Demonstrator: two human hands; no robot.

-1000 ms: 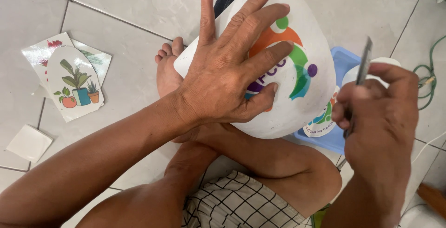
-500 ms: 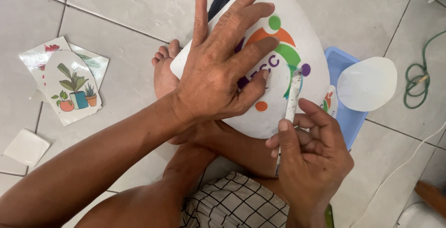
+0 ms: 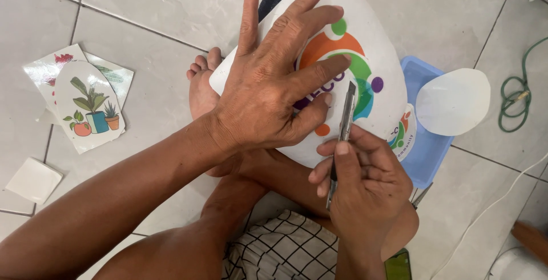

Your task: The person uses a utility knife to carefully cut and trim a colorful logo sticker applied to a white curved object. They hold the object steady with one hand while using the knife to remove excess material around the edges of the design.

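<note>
My left hand lies flat with fingers spread on a large white rounded sheet printed with an orange, green, blue and purple round logo. The sheet rests over my crossed leg. My right hand grips a slim grey utility knife, its blade tip touching the sheet just beside my left thumb and index finger, near the logo's lower edge.
A blue tray at the right holds a blank white oval piece and another printed piece. Printed plant cut-outs and a white square lie at the left. A green cord and a white cable run along the right.
My right hand came in from the right with the knife and brought the blade onto the sheet beside my left hand. My left hand stayed pressed on the sheet.
</note>
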